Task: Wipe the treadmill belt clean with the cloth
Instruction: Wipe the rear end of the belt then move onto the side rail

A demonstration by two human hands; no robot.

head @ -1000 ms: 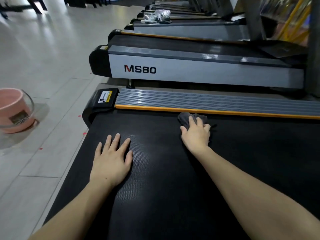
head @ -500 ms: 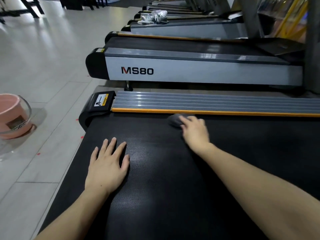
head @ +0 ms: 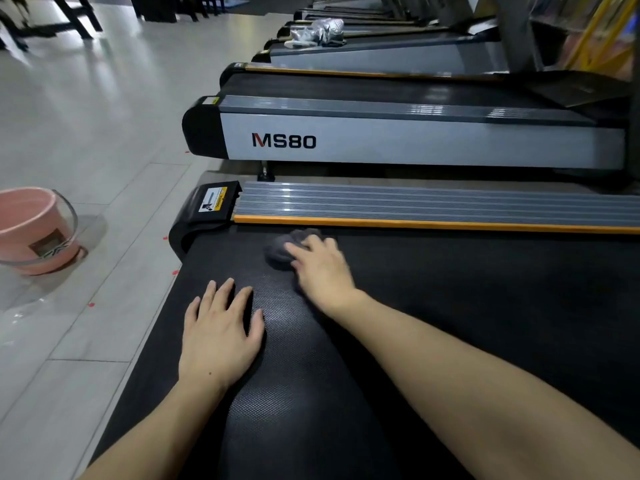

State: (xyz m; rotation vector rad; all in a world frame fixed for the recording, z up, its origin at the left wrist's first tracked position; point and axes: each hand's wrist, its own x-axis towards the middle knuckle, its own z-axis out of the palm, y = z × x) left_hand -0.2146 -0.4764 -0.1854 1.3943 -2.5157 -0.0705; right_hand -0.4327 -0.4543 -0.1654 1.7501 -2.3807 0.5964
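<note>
The black textured treadmill belt [head: 467, 323] fills the lower right of the head view. My right hand [head: 322, 268] presses a bunched dark grey cloth [head: 282, 251] onto the belt near its far edge, just below the orange strip of the side rail. The cloth shows to the left of my fingers and is blurred. My left hand [head: 218, 334] lies flat on the belt with fingers spread, nearer to me and to the left, holding nothing.
A grey ribbed side rail [head: 433, 200] with a black end cap [head: 204, 209] borders the belt. Beyond stands a second treadmill marked MS80 [head: 381, 140], with more behind it. A pink bucket [head: 31, 230] sits on the tiled floor [head: 86, 116] at left.
My right hand has slid the cloth leftward along the belt's far edge, toward the end cap. My left hand has stayed flat on the belt.
</note>
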